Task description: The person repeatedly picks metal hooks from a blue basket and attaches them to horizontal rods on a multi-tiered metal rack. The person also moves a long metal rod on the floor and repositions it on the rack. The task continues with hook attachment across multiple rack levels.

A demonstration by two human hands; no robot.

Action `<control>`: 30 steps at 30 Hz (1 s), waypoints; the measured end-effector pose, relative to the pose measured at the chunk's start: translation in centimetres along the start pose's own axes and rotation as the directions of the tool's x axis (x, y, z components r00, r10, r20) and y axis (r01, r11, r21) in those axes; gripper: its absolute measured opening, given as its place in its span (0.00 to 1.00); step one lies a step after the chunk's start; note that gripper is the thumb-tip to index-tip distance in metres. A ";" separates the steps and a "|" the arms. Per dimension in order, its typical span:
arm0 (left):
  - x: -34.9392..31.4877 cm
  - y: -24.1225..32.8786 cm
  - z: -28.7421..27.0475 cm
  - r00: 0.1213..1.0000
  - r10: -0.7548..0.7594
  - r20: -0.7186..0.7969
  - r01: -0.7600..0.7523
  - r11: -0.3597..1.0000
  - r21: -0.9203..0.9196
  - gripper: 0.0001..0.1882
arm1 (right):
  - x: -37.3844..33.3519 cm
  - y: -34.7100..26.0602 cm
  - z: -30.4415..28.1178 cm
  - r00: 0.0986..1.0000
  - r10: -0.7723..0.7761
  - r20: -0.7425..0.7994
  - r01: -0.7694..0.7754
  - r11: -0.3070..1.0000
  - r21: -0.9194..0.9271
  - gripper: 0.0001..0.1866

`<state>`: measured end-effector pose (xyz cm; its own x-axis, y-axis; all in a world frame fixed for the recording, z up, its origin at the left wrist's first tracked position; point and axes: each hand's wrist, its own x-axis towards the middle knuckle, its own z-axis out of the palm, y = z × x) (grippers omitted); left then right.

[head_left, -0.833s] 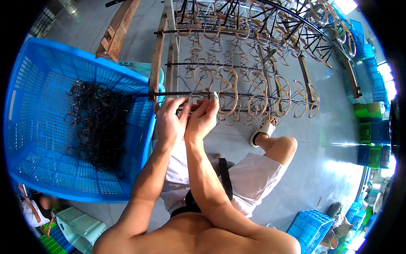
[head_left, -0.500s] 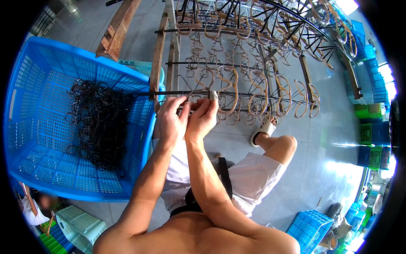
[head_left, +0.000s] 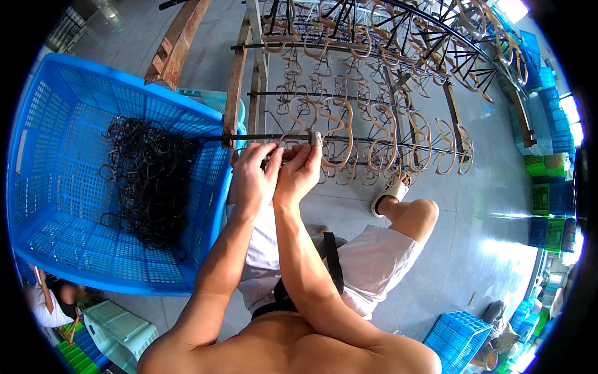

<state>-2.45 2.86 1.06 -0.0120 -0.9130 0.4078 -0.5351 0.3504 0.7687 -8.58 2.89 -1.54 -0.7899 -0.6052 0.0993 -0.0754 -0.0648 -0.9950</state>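
My left hand and my right hand are side by side just below a dark rod of the rack, fingers closed in a pinch. Between them they grip a pale brown eyeglass frame that hangs on this rod; its lower part is hidden behind my fingers. A greyish wrap covers one fingertip of the right hand and touches the rod. More tan eyeglass frames hang along the rod to the right, none of them touched.
Close on the left, a large blue basket holds a tangled heap of black eyeglass frames. The wooden rack posts and several further rods of frames stand ahead. A smaller blue crate sits at lower right; another person is at lower left.
The view has shifted slightly, so the rack sits a touch further right. Both hands keep nearly the same place and grip on the rod's eyeglass frame.
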 end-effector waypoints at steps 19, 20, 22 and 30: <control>-0.4 -0.2 -0.4 0.993 -0.096 0.063 0.100 0.993 -0.058 0.08 | 0.2 -0.2 -0.8 0.981 -0.014 0.191 -0.009 0.993 0.119 0.09; -0.3 -0.2 -0.6 0.993 -0.096 0.072 0.100 0.993 -0.066 0.08 | 0.3 -0.3 -1.1 0.972 -0.028 0.234 0.001 0.993 0.116 0.07; -0.3 -0.2 -0.9 0.991 -0.104 0.081 0.112 0.990 -0.091 0.08 | 0.2 -0.7 -1.2 0.963 -0.053 0.265 0.023 0.993 0.117 0.06; -0.5 -1.0 -2.0 0.994 -0.103 0.043 0.104 0.994 -0.032 0.08 | -0.3 -0.5 -1.3 0.930 -0.078 0.359 0.050 0.995 0.086 0.06</control>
<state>-0.24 3.35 1.03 0.0071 -0.9522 0.3055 -0.5059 0.2601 0.8224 -9.11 4.18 -1.05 -0.5105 -0.8425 0.1719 -0.0619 -0.1634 -0.9846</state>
